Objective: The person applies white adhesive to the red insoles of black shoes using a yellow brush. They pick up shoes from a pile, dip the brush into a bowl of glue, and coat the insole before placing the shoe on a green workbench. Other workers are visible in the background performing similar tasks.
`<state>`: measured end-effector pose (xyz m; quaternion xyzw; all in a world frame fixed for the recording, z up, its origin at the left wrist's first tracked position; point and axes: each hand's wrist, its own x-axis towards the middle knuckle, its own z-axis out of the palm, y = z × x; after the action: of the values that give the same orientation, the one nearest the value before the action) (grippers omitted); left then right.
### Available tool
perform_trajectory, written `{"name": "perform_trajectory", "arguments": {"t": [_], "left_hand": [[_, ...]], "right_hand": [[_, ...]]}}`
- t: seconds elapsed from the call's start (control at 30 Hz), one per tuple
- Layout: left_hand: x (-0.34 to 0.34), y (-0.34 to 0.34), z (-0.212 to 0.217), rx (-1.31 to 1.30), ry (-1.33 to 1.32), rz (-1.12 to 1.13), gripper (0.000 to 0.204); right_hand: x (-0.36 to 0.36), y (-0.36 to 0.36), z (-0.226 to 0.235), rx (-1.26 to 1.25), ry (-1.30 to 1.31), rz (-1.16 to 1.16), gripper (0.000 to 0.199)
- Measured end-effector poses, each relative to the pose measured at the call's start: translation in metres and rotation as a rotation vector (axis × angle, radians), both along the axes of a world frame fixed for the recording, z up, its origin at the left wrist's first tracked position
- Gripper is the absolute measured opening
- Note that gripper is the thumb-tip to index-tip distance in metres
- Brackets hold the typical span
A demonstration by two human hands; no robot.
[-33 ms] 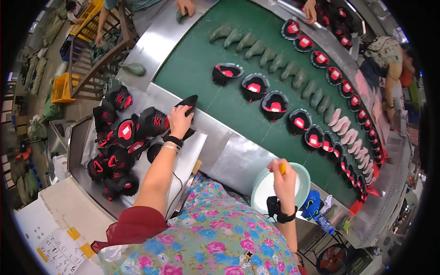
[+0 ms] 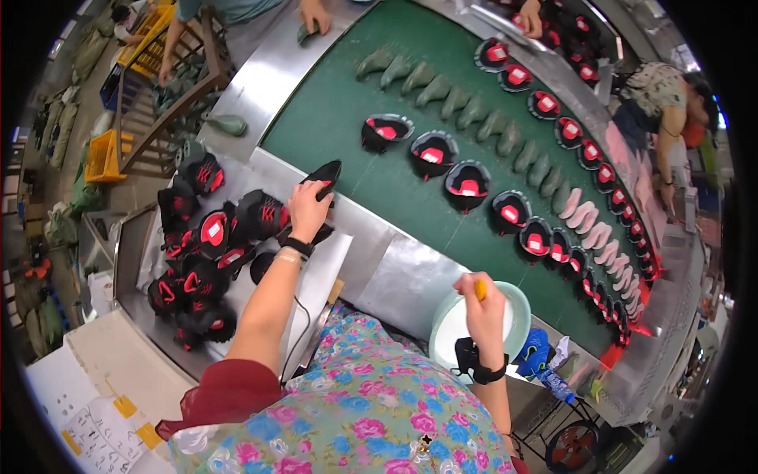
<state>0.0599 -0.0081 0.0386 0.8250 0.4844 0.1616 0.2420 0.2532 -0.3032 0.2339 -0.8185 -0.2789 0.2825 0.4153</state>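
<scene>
At the edge of the metal table my left hand (image 2: 310,209) is closed on a black shoe upper (image 2: 324,175) with a little red inside. More black shoe uppers with red laces and linings (image 2: 207,272) are heaped just left of it. My right hand (image 2: 484,316) is closed around a tool with a yellow handle (image 2: 480,290), whose lower end is hidden. It is held over a pale green bowl (image 2: 520,312) with white contents (image 2: 452,328).
A green conveyor belt (image 2: 347,118) carries rows of black and red uppers (image 2: 467,187), dark green shoe lasts (image 2: 432,89) and pink insole-like pieces (image 2: 584,215). A co-worker's hand (image 2: 314,16) is at the far edge. Beside the bowl lie a blue shoe (image 2: 534,351) and a bottle (image 2: 557,387).
My right hand with the yellow-handled tool has shifted slightly left over the bowl. The whole view has moved a little; my left hand keeps its grip on the shoe upper.
</scene>
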Motion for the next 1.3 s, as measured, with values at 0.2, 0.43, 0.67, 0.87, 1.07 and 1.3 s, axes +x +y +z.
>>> {"name": "perform_trajectory", "arguments": {"t": [0.2,0.43,0.67,0.87,1.07,1.3], "left_hand": [[0.038,-0.057,0.171,-1.69,-1.3,0.048,0.047],[0.038,-0.163,0.168,-2.012,-1.372,-0.089,0.05],[0.018,-0.171,0.203,-0.761,-0.637,-0.746,0.083],[-0.009,-0.197,0.221,-1.153,-0.43,-0.9,0.09],[-0.002,-0.233,0.209,-0.736,-0.199,-0.991,0.09],[-0.013,-0.259,0.22,-1.036,-0.33,-0.966,0.088]], "right_hand": [[-0.002,0.022,0.031,0.102,-0.037,0.13,0.048],[-0.013,0.003,0.078,0.354,0.38,0.229,0.07],[-0.019,-0.041,0.086,0.229,0.041,0.408,0.054],[-0.035,-0.086,0.09,0.157,0.1,0.517,0.045],[-0.049,-0.133,0.075,0.113,0.009,0.425,0.036],[-0.065,-0.172,0.062,0.324,0.049,0.427,0.038]]}}
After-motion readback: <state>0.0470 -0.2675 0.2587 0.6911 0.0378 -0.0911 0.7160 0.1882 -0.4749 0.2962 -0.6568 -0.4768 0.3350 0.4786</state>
